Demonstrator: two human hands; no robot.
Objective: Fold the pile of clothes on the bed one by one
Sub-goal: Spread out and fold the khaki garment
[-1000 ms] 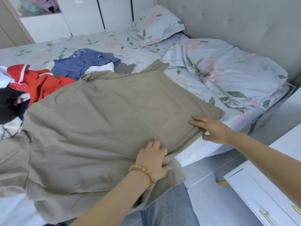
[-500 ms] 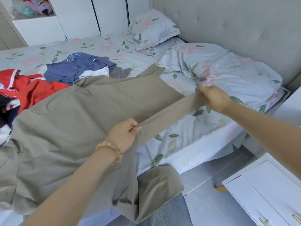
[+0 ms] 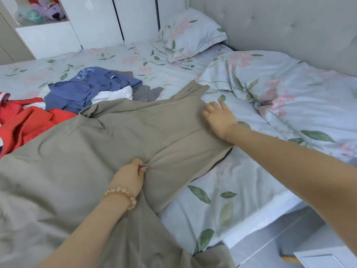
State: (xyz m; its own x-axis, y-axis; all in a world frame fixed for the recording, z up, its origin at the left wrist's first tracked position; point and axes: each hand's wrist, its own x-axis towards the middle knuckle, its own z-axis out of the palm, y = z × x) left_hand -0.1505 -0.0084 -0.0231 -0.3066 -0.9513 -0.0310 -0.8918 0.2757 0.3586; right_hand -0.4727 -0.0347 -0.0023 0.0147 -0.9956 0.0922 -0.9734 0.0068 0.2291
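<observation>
Left hand pinches khaki garment, frame centre | right hand flat, fingers spread, pressing its folded edge | no legible writing

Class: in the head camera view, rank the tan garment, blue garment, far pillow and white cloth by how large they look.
1. tan garment, though it lies nearest the camera
2. blue garment and far pillow: look alike, so unranked
3. white cloth, mostly covered
</observation>
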